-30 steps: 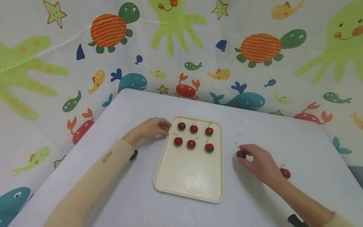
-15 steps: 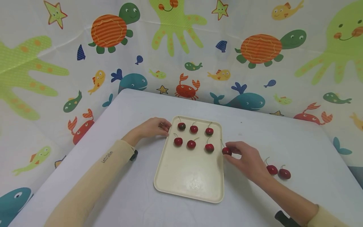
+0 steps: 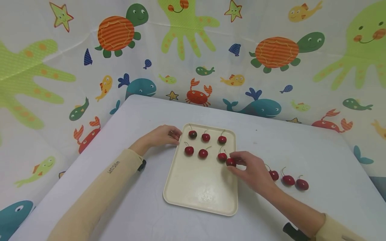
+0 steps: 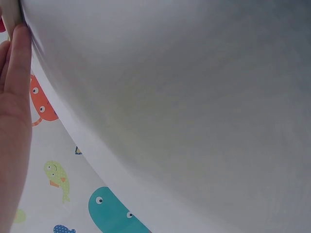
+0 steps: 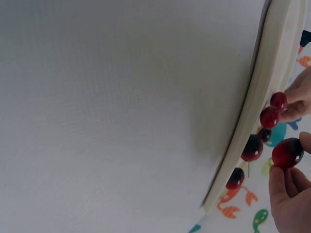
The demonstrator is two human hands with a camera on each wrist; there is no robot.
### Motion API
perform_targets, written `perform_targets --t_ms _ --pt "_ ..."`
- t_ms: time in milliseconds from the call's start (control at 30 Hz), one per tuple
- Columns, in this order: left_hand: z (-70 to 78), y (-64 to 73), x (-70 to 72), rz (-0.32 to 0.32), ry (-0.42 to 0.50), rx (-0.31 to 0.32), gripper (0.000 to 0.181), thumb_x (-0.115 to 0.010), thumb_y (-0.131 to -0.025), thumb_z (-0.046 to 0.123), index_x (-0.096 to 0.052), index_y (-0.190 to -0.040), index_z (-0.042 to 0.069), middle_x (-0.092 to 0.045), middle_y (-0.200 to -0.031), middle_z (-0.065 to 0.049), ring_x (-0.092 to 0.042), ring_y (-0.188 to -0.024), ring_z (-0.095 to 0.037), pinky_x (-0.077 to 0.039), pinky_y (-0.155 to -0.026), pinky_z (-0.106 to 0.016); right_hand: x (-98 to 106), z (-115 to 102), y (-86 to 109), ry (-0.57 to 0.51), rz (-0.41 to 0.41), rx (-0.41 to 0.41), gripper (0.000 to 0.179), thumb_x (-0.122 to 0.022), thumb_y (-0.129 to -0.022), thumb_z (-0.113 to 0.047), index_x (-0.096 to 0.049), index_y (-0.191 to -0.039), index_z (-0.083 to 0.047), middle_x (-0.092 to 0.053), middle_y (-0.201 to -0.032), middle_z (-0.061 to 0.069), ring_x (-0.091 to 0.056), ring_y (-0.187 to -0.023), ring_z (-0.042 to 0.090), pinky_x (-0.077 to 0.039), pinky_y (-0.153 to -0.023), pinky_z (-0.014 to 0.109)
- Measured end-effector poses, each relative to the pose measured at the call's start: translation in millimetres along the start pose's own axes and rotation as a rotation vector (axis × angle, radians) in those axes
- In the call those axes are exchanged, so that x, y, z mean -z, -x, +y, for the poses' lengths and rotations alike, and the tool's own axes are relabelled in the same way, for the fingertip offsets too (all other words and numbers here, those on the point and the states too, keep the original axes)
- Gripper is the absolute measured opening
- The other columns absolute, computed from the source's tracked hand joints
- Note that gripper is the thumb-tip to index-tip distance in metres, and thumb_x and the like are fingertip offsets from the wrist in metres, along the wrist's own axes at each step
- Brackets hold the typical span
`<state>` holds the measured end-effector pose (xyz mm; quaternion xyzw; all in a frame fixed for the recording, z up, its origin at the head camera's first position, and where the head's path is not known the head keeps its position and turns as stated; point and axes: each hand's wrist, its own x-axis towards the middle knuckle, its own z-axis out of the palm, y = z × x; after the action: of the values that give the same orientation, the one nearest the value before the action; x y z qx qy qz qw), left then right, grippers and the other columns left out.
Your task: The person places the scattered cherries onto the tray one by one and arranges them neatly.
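Note:
My right hand [image 3: 251, 170] pinches a dark red cherry [image 3: 231, 162] by thumb and fingertips over the right part of a cream tray [image 3: 196, 187]. In the head view this cherry overlaps the right-hand cherry [image 3: 221, 157] of the nearer row; whether they touch I cannot tell. Two rows of stemmed cherries lie in the tray's far half, including a cherry [image 3: 206, 137] in the back row. At the tray's left edge, my left hand [image 3: 163, 135] rests its fingertips against the rim. The right wrist view shows the held cherry [image 5: 287, 153] close up, near the rim.
Right of the tray, three more cherries lie in a line on the white table [image 3: 129, 207], partly beside my right forearm, the middle cherry [image 3: 288, 180] among them. A curtain [image 3: 181, 67] printed with sea animals hangs behind and left of the table.
My right hand has carried its cherry leftward from the table over the tray. Cherries behind the forearm have come into view. My left hand has stayed at the tray's edge.

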<state>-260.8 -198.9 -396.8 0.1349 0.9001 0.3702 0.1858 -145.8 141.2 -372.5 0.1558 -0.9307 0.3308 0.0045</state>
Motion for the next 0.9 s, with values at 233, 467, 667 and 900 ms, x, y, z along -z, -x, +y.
perform_targets --t_ms 233,467,667,900 --pt "-1.2 0.4 0.0 -0.003 0.000 -0.010 0.045 -0.075 -0.088 0.019 -0.061 -0.129 0.007 -0.066 -0.113 -0.007 -0.059 -0.106 -0.022 -0.048 -0.099 -0.040 -12.9 -9.1 -2.8 -0.102 -0.045 -0.048 0.043 -0.081 -0.081 -0.013 -0.065 -0.120 -0.009 -0.068 -0.111 0.004 -0.067 -0.102 0.024 -0.056 -0.084 0.038" --pt "-2.0 0.9 0.3 -0.004 0.000 -0.027 0.045 -0.074 -0.088 0.018 -0.060 -0.128 0.005 -0.066 -0.112 -0.007 -0.060 -0.106 -0.022 -0.048 -0.099 -0.040 -25.7 -16.6 -5.6 -0.189 -0.094 -0.117 0.041 -0.081 -0.081 -0.015 -0.067 -0.119 -0.010 -0.068 -0.111 0.002 -0.067 -0.102 0.023 -0.056 -0.085 0.036" --pt "-2.9 0.0 -0.2 -0.001 -0.002 -0.024 0.044 -0.074 -0.088 0.019 -0.061 -0.128 0.006 -0.066 -0.112 -0.007 -0.060 -0.106 -0.022 -0.048 -0.099 -0.040 -34.9 -21.3 -9.0 -0.261 -0.110 -0.160 0.038 -0.081 -0.081 -0.015 -0.068 -0.116 -0.010 -0.068 -0.107 0.000 -0.068 -0.100 0.021 -0.056 -0.084 0.035" --pt "-2.1 -0.2 0.1 0.000 -0.001 -0.024 0.044 -0.074 -0.088 0.019 -0.061 -0.128 0.006 -0.066 -0.112 -0.007 -0.060 -0.106 -0.022 -0.048 -0.099 -0.040 -47.2 -27.2 -13.1 -0.280 -0.104 -0.177 0.033 -0.081 -0.081 -0.015 -0.068 -0.112 -0.013 -0.068 -0.102 -0.004 -0.067 -0.096 0.016 -0.056 -0.084 0.034"
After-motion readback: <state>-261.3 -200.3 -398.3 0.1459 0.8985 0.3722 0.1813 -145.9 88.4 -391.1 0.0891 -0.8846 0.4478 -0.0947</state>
